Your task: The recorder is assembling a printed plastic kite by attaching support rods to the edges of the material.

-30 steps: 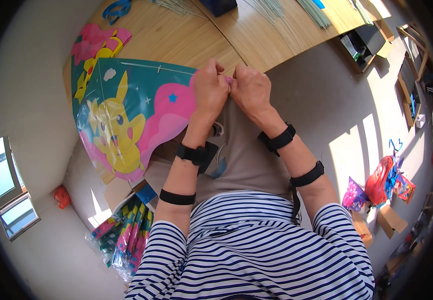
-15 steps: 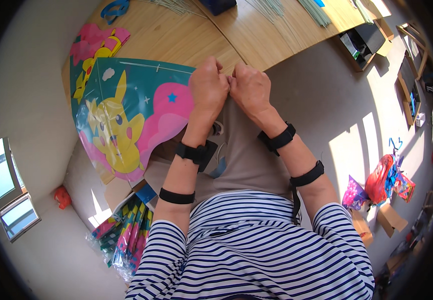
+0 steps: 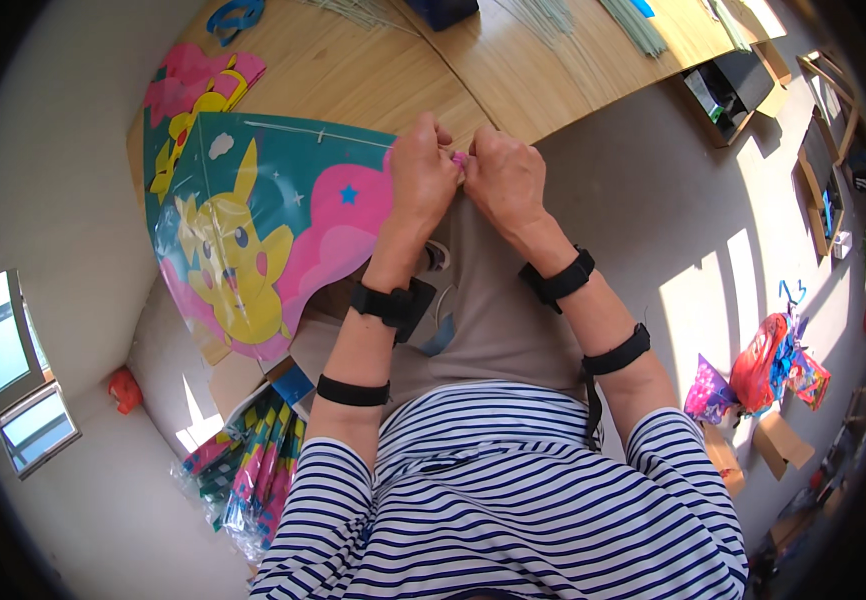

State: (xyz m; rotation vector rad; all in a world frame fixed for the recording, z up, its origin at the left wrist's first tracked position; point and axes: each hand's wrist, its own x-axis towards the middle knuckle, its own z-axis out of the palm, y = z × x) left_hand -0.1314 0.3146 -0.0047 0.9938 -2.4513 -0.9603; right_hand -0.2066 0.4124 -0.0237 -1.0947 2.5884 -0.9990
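Observation:
A kite (image 3: 243,230) of green and pink plastic film, printed with a yellow cartoon figure, hangs partly over the table's near edge to my left. A thin pale rod runs along its upper edge. Its right-hand corner reaches my left hand (image 3: 421,172), whose fingers are closed on it. Close beside it, my right hand (image 3: 503,175) is also closed, knuckles up. A small bit of pink film shows between the two hands. The fingertips are mostly hidden, so how each one grips the corner is unclear.
On the wooden table (image 3: 383,85) lie folded kite film (image 3: 188,95), a blue band (image 3: 235,18), bundles of thin rods (image 3: 633,25) and a dark box (image 3: 440,10). Rolled kites (image 3: 263,450) fill a box at lower left. Colourful bags (image 3: 758,365) and cartons stand at right.
The hands have parted very slightly, and more pink film shows between them. The kite and table have shifted a little in view.

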